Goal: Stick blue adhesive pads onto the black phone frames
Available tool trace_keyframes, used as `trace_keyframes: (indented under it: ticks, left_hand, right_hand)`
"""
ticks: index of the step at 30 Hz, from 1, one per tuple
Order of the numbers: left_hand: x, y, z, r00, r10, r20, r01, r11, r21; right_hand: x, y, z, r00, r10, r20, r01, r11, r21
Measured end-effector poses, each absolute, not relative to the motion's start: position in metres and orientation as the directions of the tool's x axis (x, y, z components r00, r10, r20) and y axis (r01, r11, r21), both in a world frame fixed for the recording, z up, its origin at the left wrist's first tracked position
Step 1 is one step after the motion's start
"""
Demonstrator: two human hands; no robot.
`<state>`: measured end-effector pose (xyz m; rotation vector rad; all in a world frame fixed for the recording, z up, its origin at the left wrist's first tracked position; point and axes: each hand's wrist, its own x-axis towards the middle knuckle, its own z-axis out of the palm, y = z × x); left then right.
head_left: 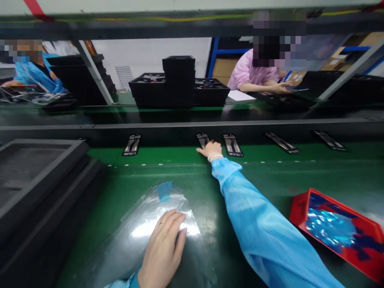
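My right hand [212, 149] reaches out to the green belt and covers the lower end of a black phone screen assembly [203, 139]. Its thumb is spread to the left and the fingers lie at the part's right side; a firm grip does not show. Just to the right lies another phone screen assembly [233, 145]. My left hand [164, 245], nearer to me, is held over a clear plastic sheet [141, 230] with its fingers stretched and nothing in them. A piece of blue tape [164, 192] sits at the sheet's far end.
More phone parts lie along the belt [174, 157], one at the left [131, 145] and others to the right [282, 143]. Black trays [45, 160] are stacked at left. A red bin [300, 206] holds blue film [330, 228]. Two people work beyond the ledge.
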<state>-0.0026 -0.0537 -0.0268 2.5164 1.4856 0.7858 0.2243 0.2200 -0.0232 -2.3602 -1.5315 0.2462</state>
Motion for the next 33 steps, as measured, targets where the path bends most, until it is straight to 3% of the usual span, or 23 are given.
trace_keyframes:
  ticks: [5, 9, 11, 13, 15, 18, 25, 33]
  left_hand:
    - [-0.026, -0.038, -0.015, 0.229, 0.923, 0.309, 0.832, -0.350, 0.430]
    - [-0.050, -0.019, 0.003, 0.135, 0.979, 0.153, 0.893, -0.187, 0.409]
    - [-0.054, -0.005, 0.008, 0.171, 0.979, 0.107, 0.899, -0.200, 0.390]
    - [-0.053, 0.009, 0.005, 0.230, 0.971, 0.070, 0.892, -0.239, 0.383]
    - [-0.050, 0.022, -0.004, 0.279, 0.960, 0.032, 0.882, -0.270, 0.386]
    - [-0.048, 0.032, -0.019, 0.317, 0.948, -0.010, 0.871, -0.287, 0.398]
    - [-0.058, 0.030, -0.034, 0.301, 0.953, 0.043, 0.853, -0.290, 0.434]
    - [-0.054, 0.025, -0.032, 0.288, 0.951, 0.116, 0.833, -0.308, 0.460]
  right_hand:
    - [0.221, 0.199, 0.016, 0.373, 0.926, -0.065, 0.869, -0.373, -0.326]
    - [0.238, 0.123, 0.036, 0.188, 0.980, -0.061, 0.913, -0.198, -0.357]
    - [0.243, 0.065, 0.028, 0.070, 0.997, -0.043, 0.937, -0.080, -0.339]
    - [0.248, 0.006, 0.008, -0.038, 0.998, 0.058, 0.982, 0.048, -0.183]
    - [0.254, -0.040, -0.015, -0.054, 0.996, 0.069, 0.990, 0.062, -0.123]
    - [0.263, -0.076, -0.038, -0.057, 0.994, 0.093, 0.989, 0.069, -0.130]
    - [0.219, -0.049, -0.001, -0.370, 0.873, 0.318, 0.837, 0.461, -0.294]
    - [0.112, 0.013, -0.008, -0.562, 0.721, 0.406, 0.716, 0.670, -0.199]
